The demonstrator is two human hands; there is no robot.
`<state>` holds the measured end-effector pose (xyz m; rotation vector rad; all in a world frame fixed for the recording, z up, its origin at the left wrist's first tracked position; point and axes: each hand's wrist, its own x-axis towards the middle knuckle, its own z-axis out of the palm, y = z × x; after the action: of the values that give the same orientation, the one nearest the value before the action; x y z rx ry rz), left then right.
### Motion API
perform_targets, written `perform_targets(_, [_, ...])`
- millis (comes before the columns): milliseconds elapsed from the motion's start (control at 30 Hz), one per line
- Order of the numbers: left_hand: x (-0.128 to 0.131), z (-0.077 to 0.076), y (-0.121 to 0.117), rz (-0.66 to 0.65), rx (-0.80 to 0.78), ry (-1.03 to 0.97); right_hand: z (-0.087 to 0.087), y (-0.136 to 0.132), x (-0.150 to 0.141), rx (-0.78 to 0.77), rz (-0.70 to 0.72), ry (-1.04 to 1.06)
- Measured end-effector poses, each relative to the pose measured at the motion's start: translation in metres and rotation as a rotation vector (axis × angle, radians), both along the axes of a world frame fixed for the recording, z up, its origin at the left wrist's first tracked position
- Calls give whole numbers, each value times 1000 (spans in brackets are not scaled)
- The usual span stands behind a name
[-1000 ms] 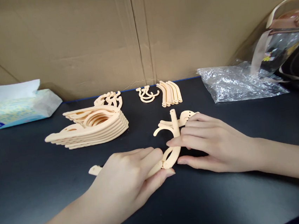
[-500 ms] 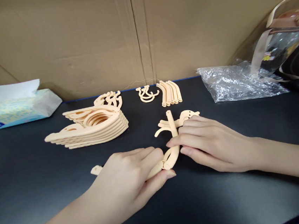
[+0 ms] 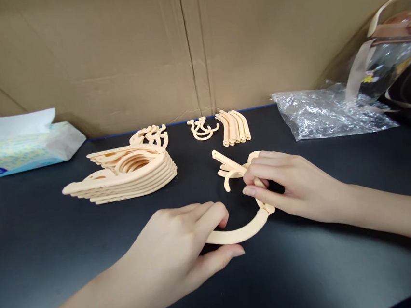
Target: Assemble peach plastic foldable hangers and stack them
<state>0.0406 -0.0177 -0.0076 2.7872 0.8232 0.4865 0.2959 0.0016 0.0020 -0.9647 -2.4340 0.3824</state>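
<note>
A peach plastic folding hanger (image 3: 243, 233) spans both hands, its curved arm showing between them and a joint under my right fingers. My left hand (image 3: 188, 243) is closed around the arm's left part, the thumb along its underside; the far end is hidden by the hand. My right hand (image 3: 295, 184) pinches a straight arm (image 3: 228, 160) of the same colour, which sticks out to the upper left. Behind and under the right fingers lie more peach pieces with a curved hook (image 3: 227, 183), partly hidden.
A stack of peach hanger parts (image 3: 153, 178) lies at left. Farther back are loose hooks (image 3: 153, 136), more hooks (image 3: 203, 132) and several curved arms (image 3: 235, 127). A tissue pack (image 3: 30, 146) is far left; a clear plastic bag (image 3: 325, 113) and a bottle (image 3: 388, 59) stand right.
My right hand has shifted slightly right and up with the joint, so more of the curved arm shows. The straight arm has swung to the left. My left hand has hardly moved.
</note>
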Motion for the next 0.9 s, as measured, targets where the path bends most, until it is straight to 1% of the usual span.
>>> perform_targets(233, [2, 3, -2, -44, 11, -18, 1, 0, -1, -6, 3, -43])
perform_targets(433, [4, 4, -3, -86, 38, -25, -1, 3, 2, 38, 19, -104])
perform_targets(733, [6, 4, 0, -92, 44, -70, -4, 4, 3, 35, 43, -104])
perform_targets(900, [5, 4, 1, -52, 49, -84, -2, 4, 3, 16, 46, -124])
